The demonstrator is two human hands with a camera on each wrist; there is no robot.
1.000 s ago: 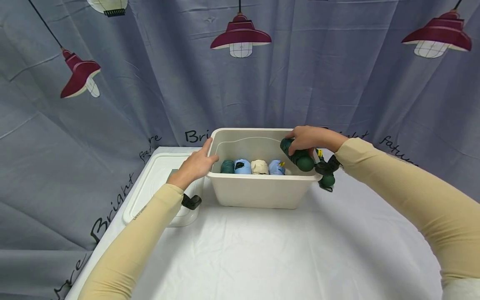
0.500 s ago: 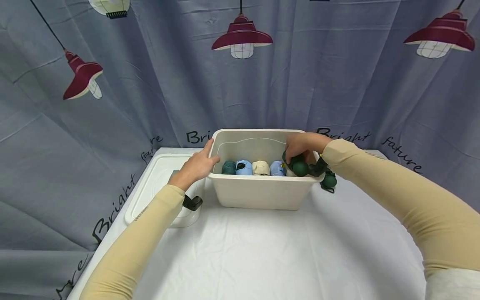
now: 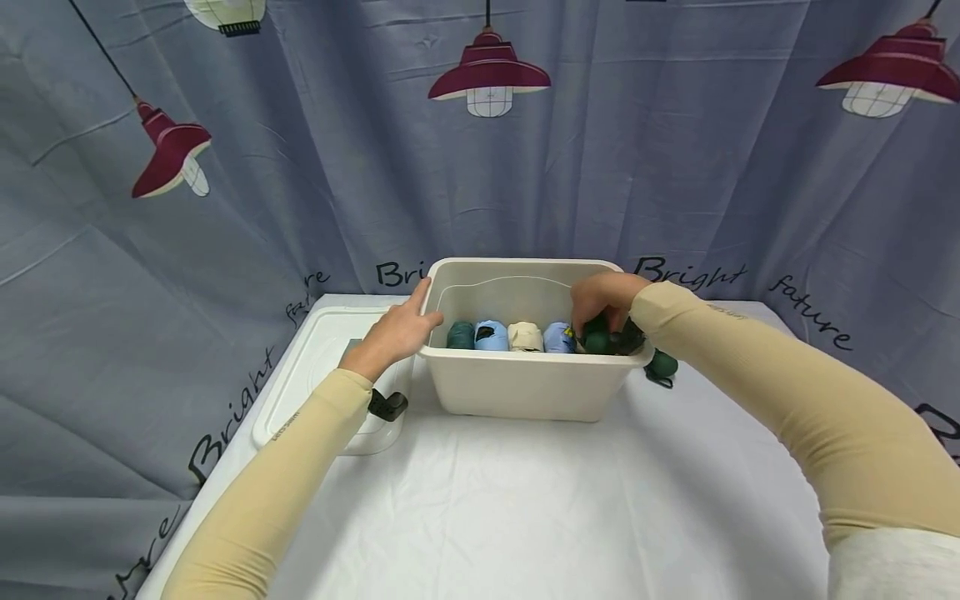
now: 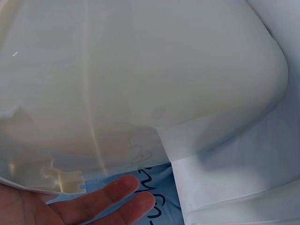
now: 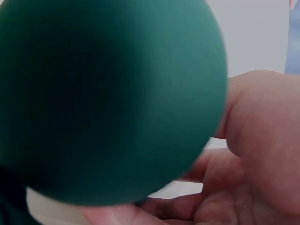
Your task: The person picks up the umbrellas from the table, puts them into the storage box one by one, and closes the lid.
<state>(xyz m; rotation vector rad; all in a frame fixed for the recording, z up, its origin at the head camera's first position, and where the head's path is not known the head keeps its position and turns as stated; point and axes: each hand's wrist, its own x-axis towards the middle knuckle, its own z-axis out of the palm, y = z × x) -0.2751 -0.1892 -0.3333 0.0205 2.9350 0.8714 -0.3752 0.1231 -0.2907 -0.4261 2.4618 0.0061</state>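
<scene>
My right hand [image 3: 603, 298] grips a dark green folded umbrella [image 3: 597, 340] inside the right end of the white plastic bin [image 3: 517, 387]. The umbrella's rounded green end [image 5: 117, 103] fills much of the right wrist view, with curled fingers behind it. My left hand [image 3: 393, 337] rests at the bin's left rim, its thumb over the edge. In the left wrist view, its fingers [image 4: 110, 192] stretch out straight beside the bin's outer wall. Inside the bin stand a teal roll [image 3: 461, 336], a light blue one [image 3: 491, 335], a cream one [image 3: 525, 337] and another blue one [image 3: 558, 337].
A white lid [image 3: 318, 358] lies on the white-covered table [image 3: 525, 500] left of the bin, partly under my left arm. Another dark green item with a cord loop [image 3: 662, 364] sits just right of the bin. A grey-blue printed curtain [image 3: 637, 167] hangs behind.
My right hand has lowered the green umbrella from above the bin's right rim down into the bin, next to the blue roll. My left hand has stayed at the left rim.
</scene>
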